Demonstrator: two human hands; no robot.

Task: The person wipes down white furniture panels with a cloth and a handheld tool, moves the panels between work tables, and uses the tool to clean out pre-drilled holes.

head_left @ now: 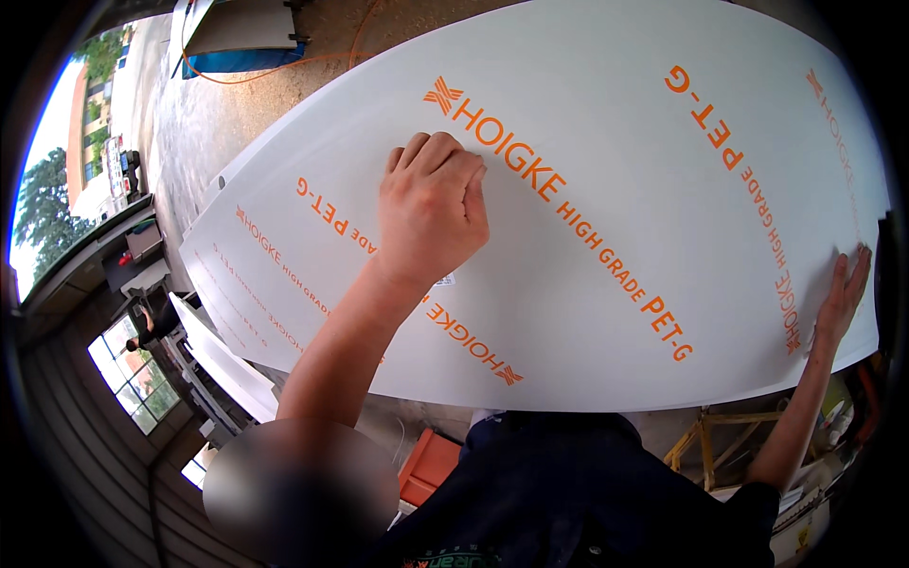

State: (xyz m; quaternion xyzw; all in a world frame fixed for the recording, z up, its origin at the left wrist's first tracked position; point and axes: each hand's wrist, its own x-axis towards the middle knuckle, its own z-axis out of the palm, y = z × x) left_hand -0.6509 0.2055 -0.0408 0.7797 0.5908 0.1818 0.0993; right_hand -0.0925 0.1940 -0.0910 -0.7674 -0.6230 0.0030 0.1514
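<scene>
- At 9 o'clock, along the rim, daylight shows trees [43, 204], a building [83, 133] and a parked vehicle [118, 161] outside.
- At 8 o'clock a window [133, 374] sits in a wall of grey boards, bent by the lens.
- Just right of it, a person [156, 322] in dark clothes bends beside long white panels [222, 364] lying on edge.
- At 11 o'clock a bare concrete floor [189, 123] runs up to a blue-edged board [241, 38] with an orange cable [322, 57] looping past it.
- The sheet [606, 142], large, white and printed with orange lettering, fills the middle and right, from 10 o'clock to 3 o'clock; its near edge curves across at about 5 o'clock.
- The left hand [431, 208] lies on the sheet just above centre, curled into a loose fist, knuckles up, fingertips tucked under against the surface; whether it pinches anything I cannot tell. A small white label [445, 280] shows by the wrist.
- At 6 o'clock, under the sheet's edge, an orange object [431, 464] sits near the person's dark shirt [568, 492].
- At 4 o'clock a wooden frame [705, 445] stands below the sheet.
- The right hand [843, 293] is at 3 o'clock, open and flat, fingers spread and pressed on the sheet near its right edge, holding nothing.
</scene>
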